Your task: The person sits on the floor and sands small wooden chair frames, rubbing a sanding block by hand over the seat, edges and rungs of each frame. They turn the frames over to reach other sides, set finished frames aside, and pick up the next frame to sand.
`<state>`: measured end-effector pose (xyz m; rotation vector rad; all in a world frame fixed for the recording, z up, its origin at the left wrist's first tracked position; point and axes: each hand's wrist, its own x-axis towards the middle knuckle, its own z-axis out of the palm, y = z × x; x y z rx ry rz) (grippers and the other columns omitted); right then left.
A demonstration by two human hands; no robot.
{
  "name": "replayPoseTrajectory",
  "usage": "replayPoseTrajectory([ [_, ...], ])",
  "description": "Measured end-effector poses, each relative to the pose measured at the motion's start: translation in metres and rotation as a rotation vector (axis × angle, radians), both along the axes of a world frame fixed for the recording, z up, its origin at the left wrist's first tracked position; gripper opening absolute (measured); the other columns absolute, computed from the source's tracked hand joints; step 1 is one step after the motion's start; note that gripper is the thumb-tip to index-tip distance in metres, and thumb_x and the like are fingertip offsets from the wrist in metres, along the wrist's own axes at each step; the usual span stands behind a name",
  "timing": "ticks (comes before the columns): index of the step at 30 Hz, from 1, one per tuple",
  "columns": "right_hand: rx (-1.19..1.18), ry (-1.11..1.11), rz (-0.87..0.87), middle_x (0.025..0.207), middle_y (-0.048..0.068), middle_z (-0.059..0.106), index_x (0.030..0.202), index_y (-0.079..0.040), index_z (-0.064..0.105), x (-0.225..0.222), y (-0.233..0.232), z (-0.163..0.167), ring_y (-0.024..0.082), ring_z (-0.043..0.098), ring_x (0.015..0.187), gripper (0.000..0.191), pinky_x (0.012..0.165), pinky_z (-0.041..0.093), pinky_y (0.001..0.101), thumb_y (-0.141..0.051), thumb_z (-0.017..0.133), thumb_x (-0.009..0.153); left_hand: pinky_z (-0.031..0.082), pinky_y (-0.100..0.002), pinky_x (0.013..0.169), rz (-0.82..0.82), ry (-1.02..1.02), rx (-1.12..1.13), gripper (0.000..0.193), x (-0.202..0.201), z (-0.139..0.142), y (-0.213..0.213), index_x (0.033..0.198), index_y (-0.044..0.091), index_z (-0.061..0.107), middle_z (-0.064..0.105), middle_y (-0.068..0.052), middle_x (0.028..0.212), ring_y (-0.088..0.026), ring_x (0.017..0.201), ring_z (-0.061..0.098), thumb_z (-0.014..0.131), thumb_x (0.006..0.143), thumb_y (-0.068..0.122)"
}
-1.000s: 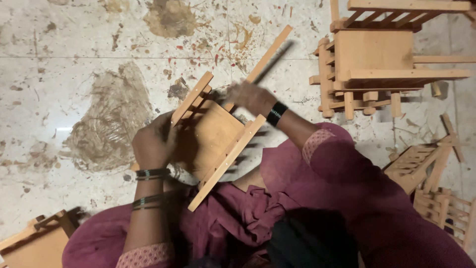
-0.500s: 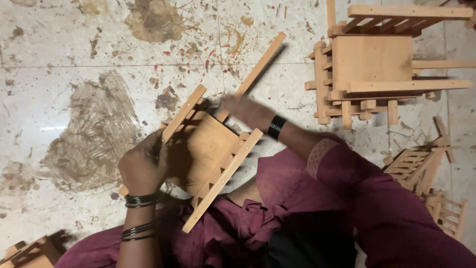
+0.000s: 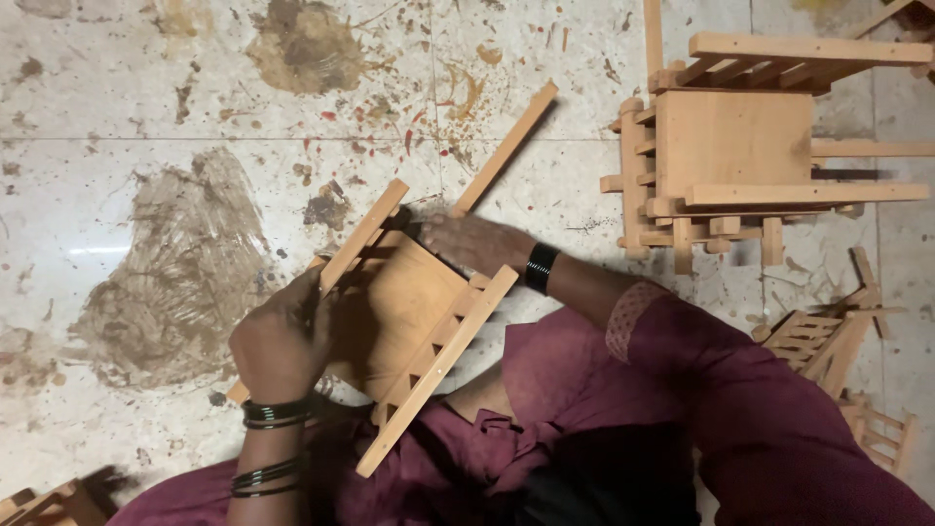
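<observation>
Left hand (image 3: 282,341) and right hand (image 3: 477,242) both clenched on chair (image 3: 399,321); chair rotated slightly since earlier, grip unchanged.

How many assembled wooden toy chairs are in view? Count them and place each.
2: one chair held in the left hand and right hand; one chair on the floor, upper right. Partial wooden frames at the edges may be more.

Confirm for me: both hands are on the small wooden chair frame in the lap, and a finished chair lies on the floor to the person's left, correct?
Not quite. The finished chair lies on the floor to the person's right, not left, as the head view shows. Both the left hand and the right hand are indeed on the small wooden chair frame in the lap.
</observation>
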<state>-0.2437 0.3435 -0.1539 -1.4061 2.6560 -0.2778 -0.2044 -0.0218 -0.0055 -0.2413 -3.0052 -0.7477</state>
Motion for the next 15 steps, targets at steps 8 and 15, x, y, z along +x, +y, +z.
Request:
replayPoseTrajectory([
  [8,0.077,0.043,-0.584,0.158,0.011,0.044,0.151,-0.01,0.048,-0.071,0.037,0.064,0.029,0.042,0.146,0.065,0.125,0.033,0.04,0.014,0.043,0.091,0.053,-0.04,0.06,-0.019,0.008,0.089,0.029,-0.005,0.002,-0.004,0.116,0.019,0.078,0.074,-0.008,0.082,-0.03,0.067,0.069,0.077,0.09,0.029],
  [15,-0.298,0.312,-1.082,0.13,0.012,0.069,0.117,-0.009,0.073,-0.078,0.08,0.067,0.033,0.058,0.127,0.029,0.11,0.047,0.0394,0.007,0.06,0.096,0.054,-0.042,0.067,-0.105,0.066,0.093,0.033,-0.002,0.013,0.001,0.119,0.015,0.076,0.074,-0.01,0.086,-0.033,0.073,0.067,0.076,0.088,0.025],
])
